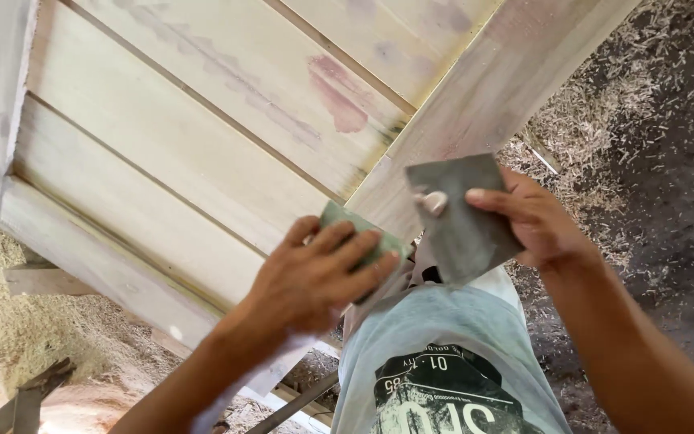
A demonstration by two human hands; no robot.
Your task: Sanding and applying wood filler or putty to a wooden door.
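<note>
Left hand (315, 277): grip pressing green sanding pad (361, 233) flat on wooden panel's (162, 161) lower rail edge.
Right hand (536, 217): grip pinching grey sandpaper sheet (459, 217), just beside the pad.
Floor: sawdust (604, 128).

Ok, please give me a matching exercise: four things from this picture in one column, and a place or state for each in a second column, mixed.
Things:
1. left hand
2. right hand
3. wood shavings
4. reddish stain

Places or states:
a. scattered on the ground
b. on a pale plank of the wooden panel
c. pressing a green sanding sheet on the frame
d. holding up a grey sheet

Pairs: 1-c, 2-d, 3-a, 4-b
</note>
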